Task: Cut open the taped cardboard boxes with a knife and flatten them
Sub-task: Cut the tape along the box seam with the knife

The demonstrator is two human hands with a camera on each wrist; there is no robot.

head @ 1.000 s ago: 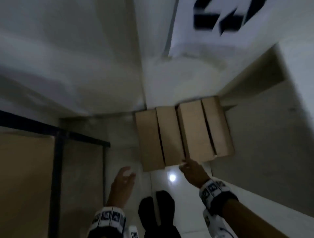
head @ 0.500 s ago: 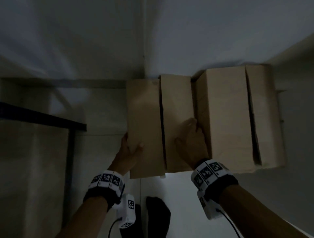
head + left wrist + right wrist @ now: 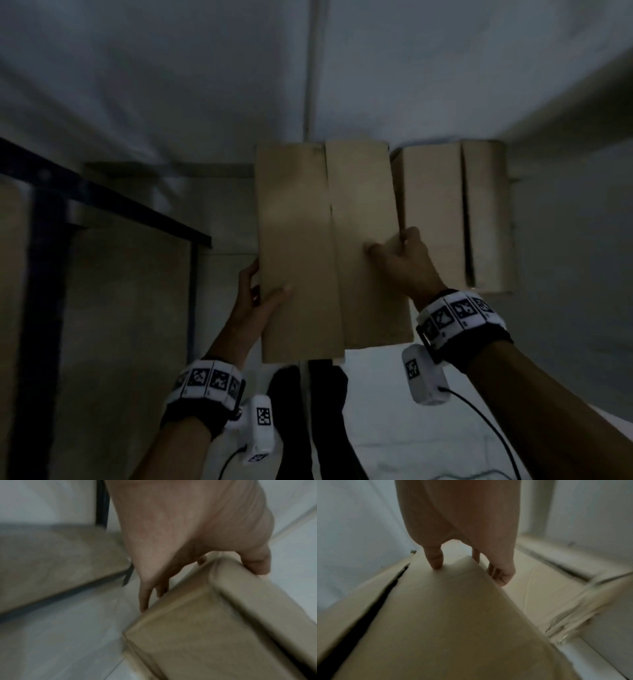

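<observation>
Two brown cardboard boxes sit side by side in a dim floor corner. I hold the nearer, left box point(image 3: 329, 246) with both hands. My left hand point(image 3: 260, 298) grips its left edge, thumb on top and fingers down the side, as the left wrist view shows with the hand point(image 3: 197, 536) on the box point(image 3: 223, 628). My right hand point(image 3: 400, 260) grips the right edge, thumb point(image 3: 435, 559) on top of the box point(image 3: 453, 615), fingers down the gap. The top flaps are parted along a dark seam point(image 3: 382, 595). The second box point(image 3: 455, 216) stands behind on the right. No knife is in view.
A black metal frame point(image 3: 113, 202) with a cardboard-coloured panel stands to the left. White walls point(image 3: 205, 75) meet in the corner behind the boxes. My dark-clad legs point(image 3: 308, 411) stand on the pale tiled floor point(image 3: 394, 428) below the box.
My hands reached down and took hold of the left box's two sides. The box now sits nearer and slightly apart from the second box.
</observation>
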